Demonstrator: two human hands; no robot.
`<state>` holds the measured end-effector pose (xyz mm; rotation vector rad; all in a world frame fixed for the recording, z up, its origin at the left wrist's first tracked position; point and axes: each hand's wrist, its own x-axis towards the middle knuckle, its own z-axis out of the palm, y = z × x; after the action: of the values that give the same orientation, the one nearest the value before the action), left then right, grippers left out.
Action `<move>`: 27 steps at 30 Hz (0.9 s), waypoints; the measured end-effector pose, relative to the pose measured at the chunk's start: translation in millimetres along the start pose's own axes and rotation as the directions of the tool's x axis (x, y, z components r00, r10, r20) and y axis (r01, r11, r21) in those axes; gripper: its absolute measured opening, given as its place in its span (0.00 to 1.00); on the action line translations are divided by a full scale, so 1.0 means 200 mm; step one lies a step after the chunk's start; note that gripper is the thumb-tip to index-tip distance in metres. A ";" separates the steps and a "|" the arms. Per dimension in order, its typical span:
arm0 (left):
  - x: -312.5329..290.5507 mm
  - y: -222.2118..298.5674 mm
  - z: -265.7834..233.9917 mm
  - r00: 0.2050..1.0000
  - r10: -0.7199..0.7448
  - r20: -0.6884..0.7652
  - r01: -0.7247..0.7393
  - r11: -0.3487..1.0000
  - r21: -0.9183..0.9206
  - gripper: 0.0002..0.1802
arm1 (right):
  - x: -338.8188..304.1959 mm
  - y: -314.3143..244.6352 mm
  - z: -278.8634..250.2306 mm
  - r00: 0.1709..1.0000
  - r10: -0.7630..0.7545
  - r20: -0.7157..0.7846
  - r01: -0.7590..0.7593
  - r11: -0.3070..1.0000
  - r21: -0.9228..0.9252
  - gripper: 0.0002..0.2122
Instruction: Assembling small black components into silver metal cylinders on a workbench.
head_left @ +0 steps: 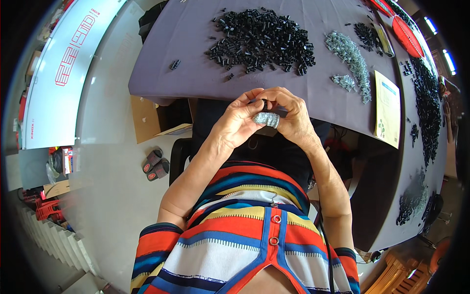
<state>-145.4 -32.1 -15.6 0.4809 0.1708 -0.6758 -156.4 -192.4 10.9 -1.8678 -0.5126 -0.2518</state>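
Observation:
My left hand (240, 120) and my right hand (289, 110) meet in front of the table's near edge. Together their fingertips pinch a small black plastic part (264, 103). Under the right thumb sits a grey, glittery fingertip cover (267, 120). A big heap of the same black parts (262, 41) lies on the grey table (196, 68) just beyond my hands. To its right spreads a pile of small silvery metal pieces (350, 54).
A yellow paper sheet (387, 108) lies at the table's right. More black parts (428, 108) run along the far right edge, by red trays (406, 34). A cardboard box (147, 117) and a pair of sandals (155, 164) are on the floor at left.

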 end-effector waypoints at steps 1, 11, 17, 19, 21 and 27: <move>0.00 0.01 0.00 1.000 0.006 0.012 -0.006 1.000 0.003 0.17 | 0.00 0.00 0.00 1.000 -0.002 0.000 0.002 1.000 0.001 0.14; 0.01 0.01 0.00 0.993 0.009 0.118 -0.008 1.000 -0.007 0.19 | 0.01 0.00 0.01 0.995 -0.096 -0.021 0.095 0.993 -0.070 0.13; 0.01 0.01 -0.01 0.996 -0.001 0.092 0.001 1.000 0.006 0.18 | -0.01 0.04 0.01 1.000 -0.028 0.005 0.028 0.997 -0.069 0.14; 0.01 0.00 0.00 0.998 -0.003 0.057 0.006 0.999 -0.049 0.16 | 0.00 0.03 0.01 0.999 -0.034 0.001 0.034 0.997 -0.075 0.14; 0.01 -0.01 -0.01 0.999 0.015 0.048 -0.013 0.998 -0.056 0.16 | 0.00 0.01 0.02 0.998 -0.067 -0.016 0.066 0.996 -0.057 0.12; 0.00 0.02 0.03 0.987 0.135 -0.083 -0.122 0.982 0.145 0.17 | 0.00 -0.02 0.03 1.000 0.000 -0.029 -0.002 0.998 -0.070 0.19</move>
<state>-143.9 -32.4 -8.1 0.6532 0.1787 -0.5408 -158.2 -185.3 12.5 -1.9294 -0.4889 -0.2992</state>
